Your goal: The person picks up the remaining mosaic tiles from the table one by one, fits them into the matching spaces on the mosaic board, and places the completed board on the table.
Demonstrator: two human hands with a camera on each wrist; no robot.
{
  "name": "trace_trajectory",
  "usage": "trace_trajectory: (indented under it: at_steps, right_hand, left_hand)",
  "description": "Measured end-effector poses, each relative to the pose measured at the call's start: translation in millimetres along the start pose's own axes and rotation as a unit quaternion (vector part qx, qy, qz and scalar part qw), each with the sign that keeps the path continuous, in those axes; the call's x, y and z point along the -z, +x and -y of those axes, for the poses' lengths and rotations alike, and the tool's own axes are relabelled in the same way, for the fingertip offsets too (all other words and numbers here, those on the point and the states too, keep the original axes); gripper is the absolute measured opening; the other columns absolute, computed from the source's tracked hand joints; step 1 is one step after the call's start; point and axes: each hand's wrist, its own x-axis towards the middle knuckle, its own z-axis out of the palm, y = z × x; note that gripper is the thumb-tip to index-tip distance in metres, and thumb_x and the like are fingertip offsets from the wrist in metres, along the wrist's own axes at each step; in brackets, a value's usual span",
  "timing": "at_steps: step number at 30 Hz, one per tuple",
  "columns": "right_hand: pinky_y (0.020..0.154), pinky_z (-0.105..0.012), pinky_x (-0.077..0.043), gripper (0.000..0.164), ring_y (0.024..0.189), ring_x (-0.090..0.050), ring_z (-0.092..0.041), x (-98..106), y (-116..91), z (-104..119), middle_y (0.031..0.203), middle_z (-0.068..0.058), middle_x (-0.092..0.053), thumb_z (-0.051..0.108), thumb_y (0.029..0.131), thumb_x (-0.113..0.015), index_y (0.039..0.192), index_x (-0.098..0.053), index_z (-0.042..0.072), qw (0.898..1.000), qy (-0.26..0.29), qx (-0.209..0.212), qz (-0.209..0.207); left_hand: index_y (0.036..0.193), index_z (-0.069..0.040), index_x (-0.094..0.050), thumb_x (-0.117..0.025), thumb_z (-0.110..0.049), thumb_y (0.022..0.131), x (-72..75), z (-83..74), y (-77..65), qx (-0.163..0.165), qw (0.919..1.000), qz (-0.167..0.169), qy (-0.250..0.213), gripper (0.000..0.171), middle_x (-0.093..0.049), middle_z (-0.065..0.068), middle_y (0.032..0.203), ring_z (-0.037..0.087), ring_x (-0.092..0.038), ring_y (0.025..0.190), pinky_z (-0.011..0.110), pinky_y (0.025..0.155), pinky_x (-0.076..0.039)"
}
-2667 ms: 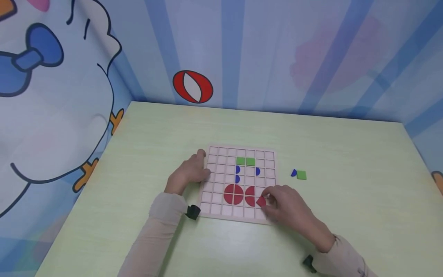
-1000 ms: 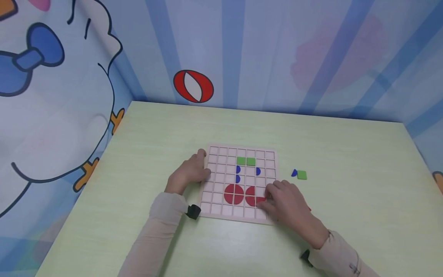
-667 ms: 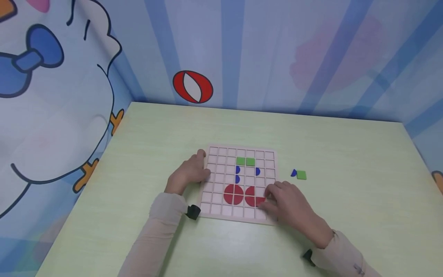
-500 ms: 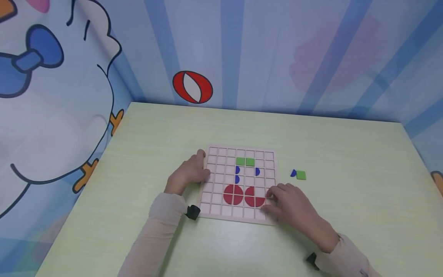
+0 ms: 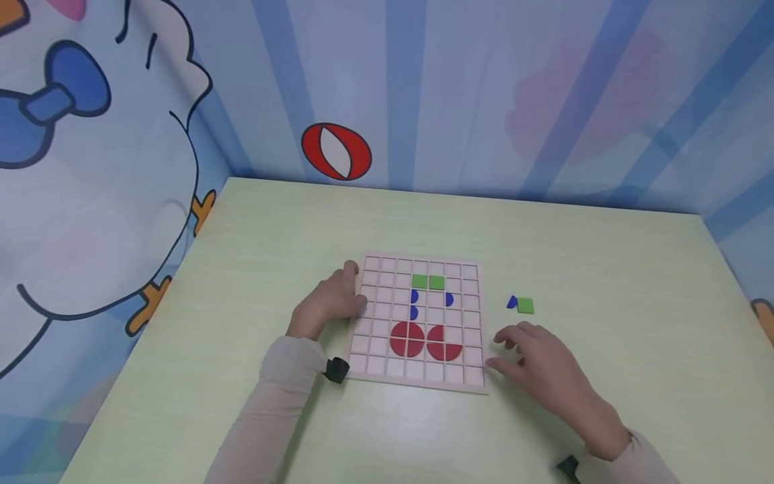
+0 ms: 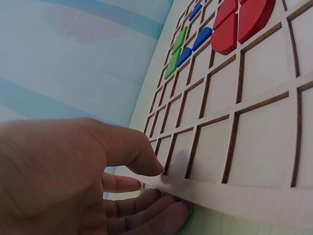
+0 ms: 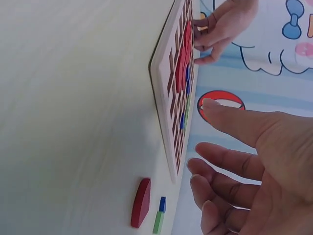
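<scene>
Right grip (image 5: 544,366): empty, fingers parted, just withdrawn rightward from the pale wooden gridded board (image 5: 396,366) on the pale-green bench (image 5: 617,296). Loose red curved piece (image 7: 141,203): on the bench, right of the board. Flat red quarter-disc (image 5: 453,352): now uncovered, seated near-right in the incomplete red circle (image 5: 435,334); seemingly one quarter short. Left grip (image 5: 329,296): relaxed, touching the board's left edge. Blue half-disc (image 5: 512,302), green square (image 5: 525,306): loose, far right.
</scene>
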Motion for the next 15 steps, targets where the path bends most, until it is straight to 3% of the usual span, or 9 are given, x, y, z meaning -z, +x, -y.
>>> trace_trajectory:
  at_steps: [8, 15]
  right_hand:
    - [0.069, -0.034, -0.045, 0.044, 0.082, -0.053, -0.019, -1, -9, -20, 0.1, -0.009, -0.063, 0.024, 0.073, -0.082, 0.109, -0.065, 0.005, 0.999, -0.036, -0.012, -0.022]
    - [0.072, -0.042, -0.046, 0.045, 0.079, -0.051, -0.024, 2, -15, -32, 0.097, -0.014, -0.063, 0.023, 0.073, -0.08, 0.107, -0.062, -0.001, 0.996, -0.062, -0.068, -0.005]
  left_hand:
    - [0.139, -0.01, -0.029, -0.055, -0.023, 0.089, -1.1, 1.1, 0.2, -0.001, 1.0, 0.004, -0.006, 0.058, -0.05, 0.011, 0.115, 0.027, -0.052, 0.088, 0.036, 0.072, -0.04]
    - [0.138, -0.01, -0.029, -0.055, -0.023, 0.089, -1.0, 0.9, 0.8, -0.001, 1.0, -0.002, -0.006, 0.057, -0.05, 0.011, 0.113, 0.027, -0.052, 0.086, 0.035, 0.07, -0.04]
